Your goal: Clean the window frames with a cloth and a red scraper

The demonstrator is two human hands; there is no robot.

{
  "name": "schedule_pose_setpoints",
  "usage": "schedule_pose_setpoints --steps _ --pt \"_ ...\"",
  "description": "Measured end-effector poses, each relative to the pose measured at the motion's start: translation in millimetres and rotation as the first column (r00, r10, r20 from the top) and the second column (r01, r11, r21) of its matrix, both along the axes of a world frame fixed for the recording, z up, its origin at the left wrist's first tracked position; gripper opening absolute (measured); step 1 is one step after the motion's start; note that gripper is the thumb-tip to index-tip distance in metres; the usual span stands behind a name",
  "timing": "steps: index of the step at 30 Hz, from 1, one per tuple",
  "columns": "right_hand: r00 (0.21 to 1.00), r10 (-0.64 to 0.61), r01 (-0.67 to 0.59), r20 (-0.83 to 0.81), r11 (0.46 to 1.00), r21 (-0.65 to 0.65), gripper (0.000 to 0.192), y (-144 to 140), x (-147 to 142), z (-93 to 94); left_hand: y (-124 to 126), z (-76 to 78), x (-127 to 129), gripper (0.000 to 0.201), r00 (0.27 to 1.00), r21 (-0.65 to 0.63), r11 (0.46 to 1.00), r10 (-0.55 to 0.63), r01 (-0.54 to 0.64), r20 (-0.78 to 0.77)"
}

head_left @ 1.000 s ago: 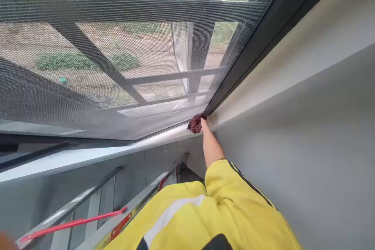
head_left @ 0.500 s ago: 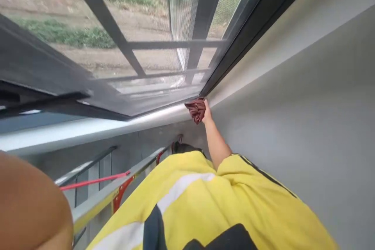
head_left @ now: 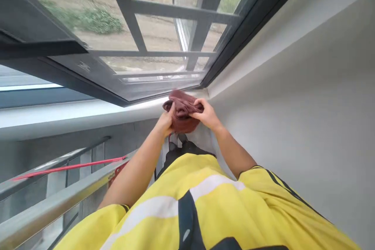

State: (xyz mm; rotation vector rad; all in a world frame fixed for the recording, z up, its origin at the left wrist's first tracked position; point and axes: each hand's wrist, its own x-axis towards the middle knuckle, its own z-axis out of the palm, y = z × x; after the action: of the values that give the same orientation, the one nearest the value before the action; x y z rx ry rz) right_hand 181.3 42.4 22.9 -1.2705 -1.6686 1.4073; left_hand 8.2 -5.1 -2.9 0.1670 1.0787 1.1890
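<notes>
A folded maroon cloth (head_left: 184, 115) is held between both my hands, in front of the white window sill (head_left: 146, 112). On its left side my left hand (head_left: 166, 120) grips it, thumb on top. My right hand (head_left: 206, 115) pinches the right edge of the cloth, thumb and fingers closed on the fabric. Just above the cloth lies the lower corner of the dark window frame (head_left: 202, 85), with a mesh screen and bars across it. Part of the sill behind the cloth is hidden.
A stepladder (head_left: 67, 199) with a red brace (head_left: 73, 166) stands at my left. On the right runs a plain grey wall (head_left: 293, 105). A dark handle-like bar (head_left: 43, 49) juts across the window at the left. Dark shoes (head_left: 182, 138) show below the cloth.
My left hand has come in from the left side and taken hold of the cloth. My right hand and the cloth have drawn back from the frame corner, and the cloth is spread wider.
</notes>
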Motion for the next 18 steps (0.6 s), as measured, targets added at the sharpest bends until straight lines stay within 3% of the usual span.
schedule_pose_setpoints --steps 5,8,10,12,15,16,18 --pt "0.986 0.029 -0.038 0.163 0.998 0.052 0.035 4 21 2.9 -19 9.9 -7 0.051 0.997 0.081 0.995 0.07 -0.067 -0.043" --pt "0.976 0.118 -0.117 0.181 0.993 -0.018 0.055 12 35 -1.9 -37 19.7 -14 0.051 0.998 0.205 0.977 0.058 -0.05 -0.032" --pt "0.958 0.22 -0.202 0.183 0.973 -0.113 0.068 20 44 -11.3 -49 21.7 -17 0.045 0.994 0.348 0.935 0.094 -0.066 -0.064" --pt "0.901 0.415 -0.368 0.128 0.886 -0.283 0.064 32 54 -29.6 -61 17.6 -21 0.039 0.982 0.475 0.878 0.135 -0.058 -0.129" --pt "0.769 0.622 -0.617 -0.149 0.661 -0.427 0.05 56 61 -69.7 -82 -0.3 -23 0.034 0.967 0.581 0.814 0.156 -0.01 -0.203" --pt "0.744 0.615 -0.663 -0.261 0.629 -0.406 0.05 63 59 -81.8 -88 -8.1 -22 0.034 0.963 0.602 0.798 0.185 -0.029 -0.198" --pt "0.721 0.526 -0.682 -0.451 0.656 -0.324 0.057 67 49 -95.0 -97 -23.6 -13 0.033 0.949 0.587 0.799 0.274 -0.134 -0.157"
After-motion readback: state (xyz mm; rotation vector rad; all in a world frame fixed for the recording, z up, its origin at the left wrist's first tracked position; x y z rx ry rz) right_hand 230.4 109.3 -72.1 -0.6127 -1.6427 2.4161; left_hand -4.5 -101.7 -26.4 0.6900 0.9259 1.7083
